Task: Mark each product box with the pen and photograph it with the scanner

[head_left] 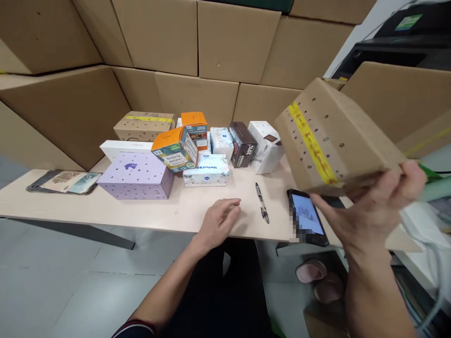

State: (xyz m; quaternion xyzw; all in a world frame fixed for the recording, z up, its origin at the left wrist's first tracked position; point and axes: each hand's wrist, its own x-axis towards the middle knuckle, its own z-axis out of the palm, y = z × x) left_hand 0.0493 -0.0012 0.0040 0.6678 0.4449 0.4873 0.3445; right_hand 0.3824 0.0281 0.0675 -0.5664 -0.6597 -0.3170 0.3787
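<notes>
My right hand (369, 211) is closed on the near edge of a cardboard box (347, 131) dotted with small marks and banded with yellow tape. The box hangs tilted in the air at the right, above the phone (306, 216) with its lit screen. My left hand (220, 220) rests by the table's front edge, fingers loosely stretched with nothing in them. A pen (261, 203) lies between my two hands. Just beyond my left hand is a blue-and-white tissue pack (206, 171).
A lilac box (136, 176), orange Binking boxes (176, 148), a dark brown box (243, 144), a white box (264, 148) and another taped carton (144, 124) stand on the table (141, 213). Banknotes (72, 181) lie at the left. Large cartons (162, 37) wall the back.
</notes>
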